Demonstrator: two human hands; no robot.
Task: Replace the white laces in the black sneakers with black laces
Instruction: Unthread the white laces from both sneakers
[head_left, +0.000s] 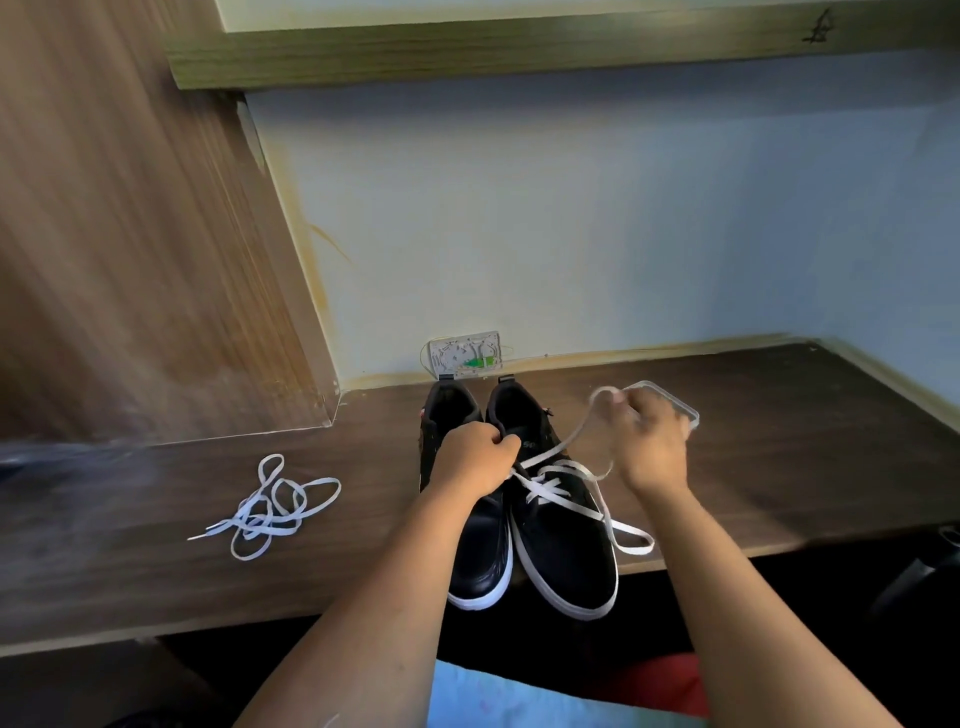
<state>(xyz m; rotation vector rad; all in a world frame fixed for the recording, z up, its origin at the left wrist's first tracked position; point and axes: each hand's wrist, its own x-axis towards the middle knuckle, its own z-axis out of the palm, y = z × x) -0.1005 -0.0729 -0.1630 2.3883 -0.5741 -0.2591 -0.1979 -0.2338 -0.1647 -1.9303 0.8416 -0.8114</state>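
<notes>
I see the 2 black sneakers side by side on the dark wooden desk (779, 457), toes toward me. My left hand (475, 457) is curled on the tongue and collar area where the 2 shoes meet, I think to keep the right sneaker (563, 551) from sliding while the lace is pulled. My right hand (647, 441) is raised just beside this shoe and pinches a loop of its white lace (563, 499), which is partly out of the eyelets and hangs loose over the side. The left sneaker (480, 545) shows no lace; a removed white lace (270, 512) lies in a heap well apart on the left, out of the way. A clear plastic piece (675, 402) lies behind my right hand. I see no black laces.
</notes>
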